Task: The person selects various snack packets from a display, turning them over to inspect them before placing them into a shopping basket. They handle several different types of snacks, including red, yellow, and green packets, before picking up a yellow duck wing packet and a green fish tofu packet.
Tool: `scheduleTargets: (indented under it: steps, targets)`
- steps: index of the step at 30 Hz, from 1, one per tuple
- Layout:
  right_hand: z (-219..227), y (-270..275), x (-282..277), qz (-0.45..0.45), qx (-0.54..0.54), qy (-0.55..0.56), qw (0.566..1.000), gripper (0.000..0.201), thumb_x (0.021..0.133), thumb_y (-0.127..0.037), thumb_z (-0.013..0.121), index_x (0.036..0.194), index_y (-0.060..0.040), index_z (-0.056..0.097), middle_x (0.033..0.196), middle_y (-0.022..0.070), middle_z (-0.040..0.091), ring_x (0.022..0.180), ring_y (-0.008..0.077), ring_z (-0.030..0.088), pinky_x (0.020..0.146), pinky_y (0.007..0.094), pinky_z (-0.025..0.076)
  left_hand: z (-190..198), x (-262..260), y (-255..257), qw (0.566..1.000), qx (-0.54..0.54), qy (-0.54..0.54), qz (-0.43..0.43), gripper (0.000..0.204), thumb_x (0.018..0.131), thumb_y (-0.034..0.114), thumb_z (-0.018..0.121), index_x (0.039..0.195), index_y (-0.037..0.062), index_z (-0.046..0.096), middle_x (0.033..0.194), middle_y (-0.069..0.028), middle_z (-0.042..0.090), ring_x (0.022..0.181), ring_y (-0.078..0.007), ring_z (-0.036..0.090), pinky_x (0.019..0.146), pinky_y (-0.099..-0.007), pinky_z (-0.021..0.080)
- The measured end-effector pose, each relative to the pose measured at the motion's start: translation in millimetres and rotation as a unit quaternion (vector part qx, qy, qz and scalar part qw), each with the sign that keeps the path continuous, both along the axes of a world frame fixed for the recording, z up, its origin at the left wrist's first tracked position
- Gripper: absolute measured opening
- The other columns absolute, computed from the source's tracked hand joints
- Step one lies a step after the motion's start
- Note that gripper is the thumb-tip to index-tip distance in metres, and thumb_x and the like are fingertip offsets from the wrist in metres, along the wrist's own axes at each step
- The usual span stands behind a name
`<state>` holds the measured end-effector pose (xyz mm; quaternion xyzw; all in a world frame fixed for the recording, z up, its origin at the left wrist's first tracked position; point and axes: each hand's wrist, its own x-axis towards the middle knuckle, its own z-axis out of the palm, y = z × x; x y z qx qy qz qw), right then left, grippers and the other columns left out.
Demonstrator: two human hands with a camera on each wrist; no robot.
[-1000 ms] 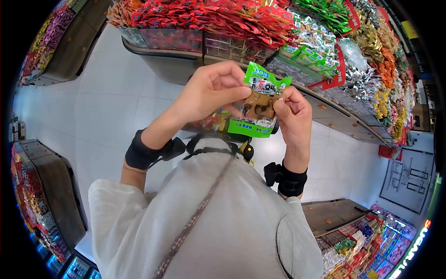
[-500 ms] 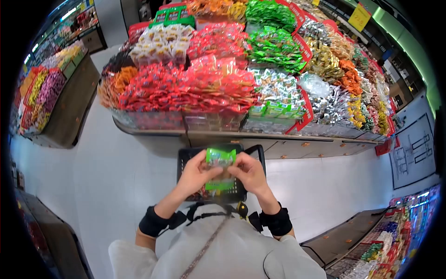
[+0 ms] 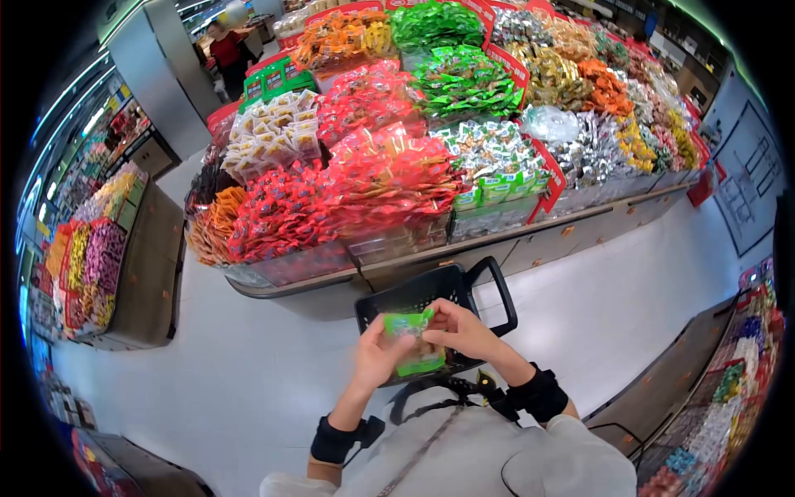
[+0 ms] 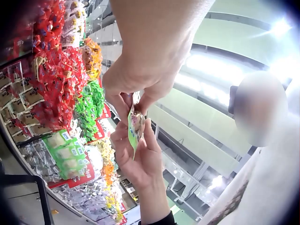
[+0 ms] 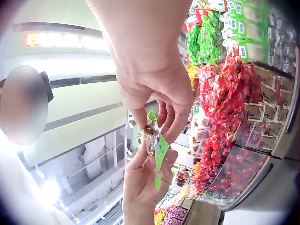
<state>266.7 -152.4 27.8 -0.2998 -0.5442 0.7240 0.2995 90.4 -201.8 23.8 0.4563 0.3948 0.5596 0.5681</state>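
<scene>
Both hands hold a small green-edged snack packet [image 3: 424, 365] with a clear middle and brown contents. In the head view it overlaps the black shopping basket [image 3: 449, 286]. My left hand [image 3: 374, 358] pinches the packet's left side between thumb and fingers, and my right hand [image 3: 465, 333] pinches its right side. Seen edge-on in the left wrist view, the packet [image 4: 136, 125] lies between the fingers of both hands. In the right wrist view its green side [image 5: 161, 152] faces away from the thumbs. The packet is slightly blurred in the head view.
A display counter heaped with red packets [image 3: 389, 178], green packets [image 3: 468, 83] and white-and-green packets [image 3: 501, 166] stands in front. The basket's handle [image 3: 505, 302] sticks out to the right. Another stand [image 3: 137, 273] is at the left; a person [image 3: 228, 54] stands far back.
Both hands have brought the packet down from close to the head camera to above the basket. The head view has tilted up, showing more of the counter. Both hands keep hold of the packet.
</scene>
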Motion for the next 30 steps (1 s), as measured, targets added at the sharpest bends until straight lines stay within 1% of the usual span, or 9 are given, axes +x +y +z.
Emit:
scheduleTargets:
  steps: [2, 5, 8, 11, 16, 18, 19, 23, 30]
  targets:
    - [-4, -4, -1, -0.009, 0.025, 0.001, 1.000, 0.024, 0.081, -0.007, 0.060, 0.099, -0.0057, 0.045, 0.087, 0.0005, 0.054, 0.079, 0.0055, 0.052, 0.064, 0.0191, 0.043, -19, -3, -2, 0.998, -0.003, 0.061, 0.007, 0.029, 0.078, 0.006, 0.065, 0.103, 0.0020, 0.050, 0.092, -0.0031, 0.057, 0.084, -0.0093, 0.053, 0.074, -0.0233, 0.043]
    - [-4, -8, 6, -0.023, -0.001, -0.054, 0.998, 0.019, 0.081, -0.009, 0.061, 0.094, -0.0061, 0.048, 0.083, -0.0003, 0.053, 0.076, 0.0031, 0.049, 0.061, 0.0176, 0.041, -20, 2, -3, 0.998, -0.034, 0.047, -0.005, 0.030, 0.077, 0.005, 0.065, 0.102, 0.0031, 0.049, 0.092, -0.0025, 0.055, 0.085, -0.0094, 0.052, 0.074, -0.0231, 0.042]
    - [-6, -14, 13, -0.072, 0.047, -0.028, 0.996, 0.019, 0.080, -0.011, 0.061, 0.092, -0.0043, 0.047, 0.081, 0.0020, 0.055, 0.076, 0.0062, 0.052, 0.067, 0.0226, 0.043, -30, 11, 3, 0.998, -0.040, 0.038, -0.033, 0.029, 0.077, 0.004, 0.065, 0.102, 0.0031, 0.049, 0.094, -0.0024, 0.052, 0.087, -0.0096, 0.051, 0.076, -0.0236, 0.042]
    - [-23, -21, 28, -0.104, 0.021, 0.002, 0.994, 0.015, 0.083, -0.010, 0.057, 0.094, -0.0042, 0.048, 0.082, 0.0012, 0.054, 0.077, 0.0058, 0.052, 0.066, 0.0220, 0.043, -33, 25, 6, 0.996, -0.035, 0.050, -0.070, 0.028, 0.078, 0.002, 0.063, 0.102, 0.0024, 0.049, 0.095, -0.0027, 0.052, 0.087, -0.0099, 0.051, 0.076, -0.0237, 0.042]
    - [-10, -26, 76, -0.094, -0.024, 0.012, 0.995, 0.015, 0.085, -0.010, 0.055, 0.096, -0.0036, 0.049, 0.084, 0.0012, 0.055, 0.077, 0.0068, 0.053, 0.062, 0.0219, 0.045, -17, 68, 8, 0.988, -0.014, 0.059, -0.139, 0.027, 0.080, 0.004, 0.061, 0.105, 0.0021, 0.052, 0.097, -0.0041, 0.051, 0.090, -0.0107, 0.050, 0.076, -0.0240, 0.042]
    - [-11, -30, 104, -0.106, 0.005, 0.006, 0.994, 0.015, 0.085, -0.011, 0.055, 0.097, -0.0033, 0.050, 0.083, 0.0024, 0.056, 0.076, 0.0072, 0.055, 0.061, 0.0220, 0.046, -23, 94, 8, 0.985, 0.041, 0.083, -0.148, 0.027, 0.081, 0.007, 0.061, 0.106, 0.0018, 0.052, 0.102, -0.0052, 0.052, 0.091, -0.0110, 0.050, 0.075, -0.0242, 0.043]
    - [-8, -31, 120, -0.108, 0.004, 0.000, 0.994, 0.016, 0.085, -0.011, 0.055, 0.097, -0.0033, 0.050, 0.083, 0.0027, 0.056, 0.075, 0.0072, 0.055, 0.061, 0.0217, 0.045, -19, 110, 7, 0.986, 0.009, 0.071, -0.147, 0.024, 0.081, 0.007, 0.060, 0.103, 0.0015, 0.053, 0.100, -0.0061, 0.053, 0.092, -0.0129, 0.051, 0.080, -0.0259, 0.040]
    - [-20, -34, 194, -0.156, -0.009, 0.023, 0.988, 0.014, 0.083, -0.008, 0.057, 0.092, -0.0025, 0.048, 0.081, 0.0034, 0.057, 0.074, 0.0074, 0.055, 0.061, 0.0211, 0.045, -22, 184, 12, 0.979, 0.044, 0.125, -0.153, 0.024, 0.078, 0.000, 0.060, 0.102, 0.0015, 0.054, 0.097, -0.0063, 0.051, 0.092, -0.0138, 0.049, 0.081, -0.0260, 0.039]
    - [-24, -37, 340, -0.199, 0.010, 0.017, 0.980, 0.016, 0.079, -0.006, 0.061, 0.086, -0.0003, 0.048, 0.080, 0.0074, 0.059, 0.074, 0.0110, 0.058, 0.065, 0.0240, 0.048, -20, 331, 9, 0.973, 0.038, 0.172, -0.148, 0.022, 0.078, 0.002, 0.060, 0.100, 0.0028, 0.057, 0.088, -0.0046, 0.052, 0.084, -0.0131, 0.051, 0.071, -0.0243, 0.043]
